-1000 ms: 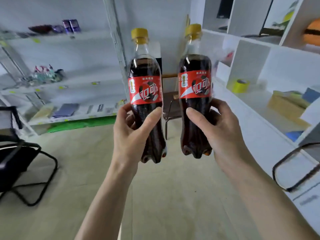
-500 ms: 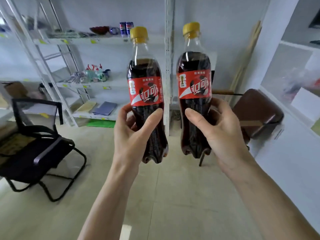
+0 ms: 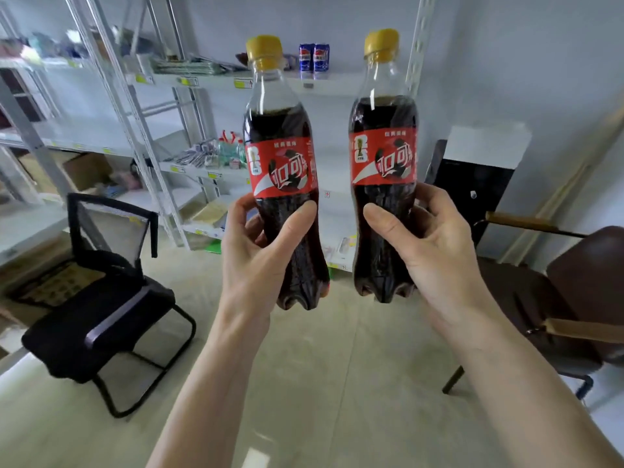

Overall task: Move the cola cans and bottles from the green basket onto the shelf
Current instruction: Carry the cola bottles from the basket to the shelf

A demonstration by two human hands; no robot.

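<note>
Fingers of left hand [image 3: 256, 251] hidden behind left bottle [image 3: 285, 184]; same for right hand [image 3: 435, 244] behind right bottle [image 3: 383, 170]. Brown chair [image 3: 580, 298] cut by right edge. Blue cans [image 3: 314, 58] on the shelf [image 3: 209, 79] small, print not readable. Shelf goods at far left blurred.

left bottle [image 3: 284, 184], 11 o'clock: red label, white Chinese script, "FIFA" under a trophy mark | right bottle [image 3: 383, 170], 1 o'clock: same red label, same "FIFA" mark | two blue cans [image 3: 314, 57] on shelf [image 3: 331, 83], 12 o'clock: Pepsi-style logo, letters unreadable
</note>
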